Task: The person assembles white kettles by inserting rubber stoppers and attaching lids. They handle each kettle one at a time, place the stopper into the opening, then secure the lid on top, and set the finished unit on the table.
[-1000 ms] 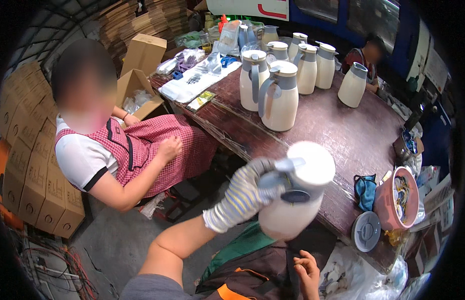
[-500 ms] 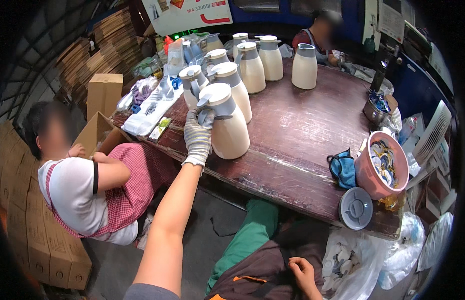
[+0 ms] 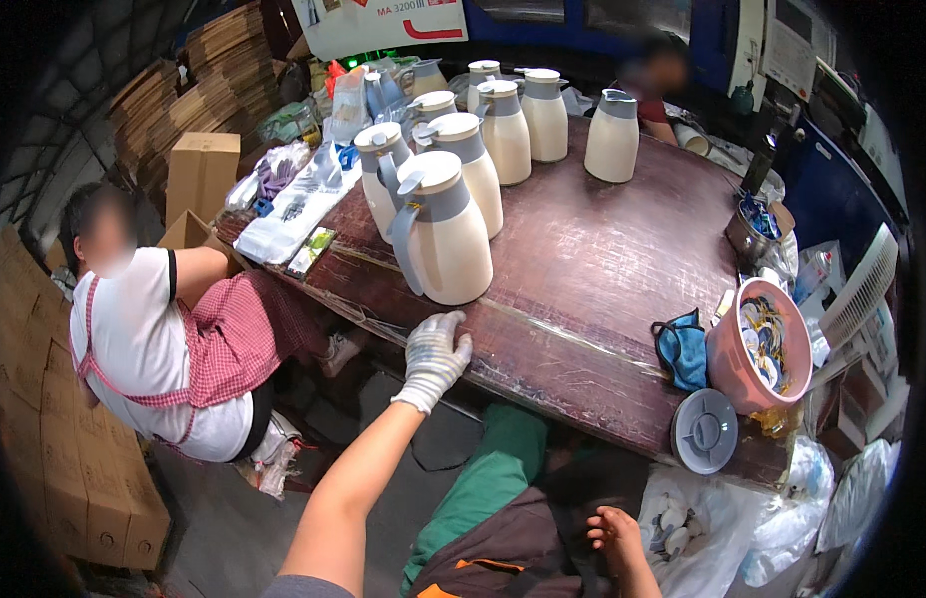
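Observation:
My left hand [image 3: 438, 359], in a striped white work glove, is at the near edge of the table, its thumb apart from its fingers and nothing in it. Just beyond it stands the nearest vacuum jug [image 3: 453, 244], cream with a grey collar and handle and a white lid, upright and not touched. Low over my lap, my bare right hand [image 3: 614, 533] hangs with loosely bent, parted fingers and holds nothing. Several similar jugs stand behind the nearest one, and another jug [image 3: 612, 140] without a white lid stands apart to the right.
A pink bucket [image 3: 762, 364] of small parts, a blue cloth pouch [image 3: 682, 351] and a round grey lid [image 3: 704, 431] are at the table's right. A bag of parts [image 3: 697, 528] is below. One co-worker [image 3: 174, 339] sits left, another [image 3: 657, 85] is across the table.
My left hand has let go of the nearest jug's handle and moved down to the table edge. The right hand's fingers have spread a little. The seated co-worker's arm has shifted toward the box.

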`<state>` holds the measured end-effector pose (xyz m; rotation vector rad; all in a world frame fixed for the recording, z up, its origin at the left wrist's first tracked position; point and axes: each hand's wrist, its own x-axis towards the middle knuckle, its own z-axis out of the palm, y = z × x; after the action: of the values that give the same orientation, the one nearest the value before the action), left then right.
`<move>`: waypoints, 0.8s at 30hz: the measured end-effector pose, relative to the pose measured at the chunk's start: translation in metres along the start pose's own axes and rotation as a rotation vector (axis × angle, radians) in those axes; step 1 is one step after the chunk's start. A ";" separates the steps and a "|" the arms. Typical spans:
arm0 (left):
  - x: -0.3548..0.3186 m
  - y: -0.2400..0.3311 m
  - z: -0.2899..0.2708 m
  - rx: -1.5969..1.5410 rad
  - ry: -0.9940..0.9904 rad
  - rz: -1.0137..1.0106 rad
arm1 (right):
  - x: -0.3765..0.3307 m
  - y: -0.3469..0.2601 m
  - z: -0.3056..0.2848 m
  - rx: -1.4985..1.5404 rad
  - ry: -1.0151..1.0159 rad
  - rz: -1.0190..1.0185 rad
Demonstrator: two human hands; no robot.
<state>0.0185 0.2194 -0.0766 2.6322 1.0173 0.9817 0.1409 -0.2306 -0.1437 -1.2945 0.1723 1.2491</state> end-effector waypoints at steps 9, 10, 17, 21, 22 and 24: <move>0.073 -0.018 0.017 0.134 -0.291 -0.075 | 0.002 0.000 0.000 0.113 -0.010 0.052; 0.077 -0.029 0.022 0.148 -0.260 -0.059 | 0.002 0.000 0.002 0.112 -0.001 0.038; 0.080 -0.067 0.055 0.369 -0.051 -0.148 | 0.007 -0.002 -0.003 0.164 0.021 0.108; 0.088 -0.080 0.062 0.427 -0.028 -0.300 | 0.011 -0.006 -0.003 0.178 0.018 0.154; 0.089 -0.080 0.061 0.429 -0.015 -0.321 | 0.011 -0.006 -0.004 0.185 0.026 0.167; 0.091 -0.079 0.054 0.402 0.010 -0.335 | 0.011 -0.004 -0.003 0.195 0.026 0.155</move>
<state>0.0600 0.3428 -0.0992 2.6125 1.7463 0.7796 0.1505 -0.2255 -0.1502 -1.1461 0.4094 1.3121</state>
